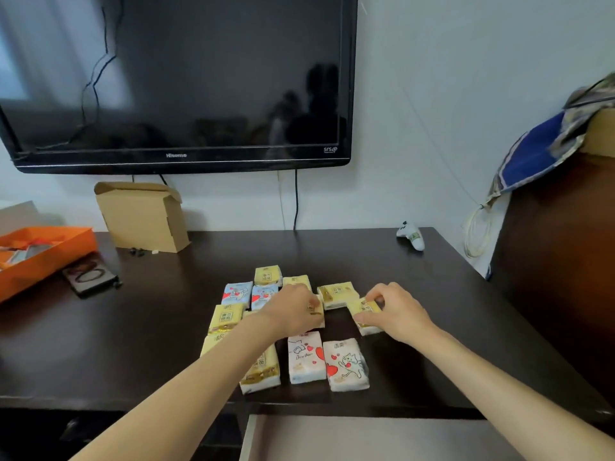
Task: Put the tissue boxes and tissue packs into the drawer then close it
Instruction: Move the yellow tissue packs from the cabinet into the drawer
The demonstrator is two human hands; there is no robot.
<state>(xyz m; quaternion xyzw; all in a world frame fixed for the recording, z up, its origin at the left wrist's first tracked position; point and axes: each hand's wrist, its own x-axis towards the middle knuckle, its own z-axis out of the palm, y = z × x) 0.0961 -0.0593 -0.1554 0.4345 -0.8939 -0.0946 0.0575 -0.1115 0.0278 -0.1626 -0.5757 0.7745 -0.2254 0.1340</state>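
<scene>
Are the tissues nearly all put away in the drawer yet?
Not yet. The drawer is already pulled open, and the part that shows looks empty. The left hand and right hand are each grabbing a yellow pack. All the other packs are on the table, like the blue cartoon packs and white heart packs. Closing the drawer comes last.

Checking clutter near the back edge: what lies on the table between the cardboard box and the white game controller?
Nothing: in the head view the dark tabletop between cardboard box and controller is bare.
</scene>
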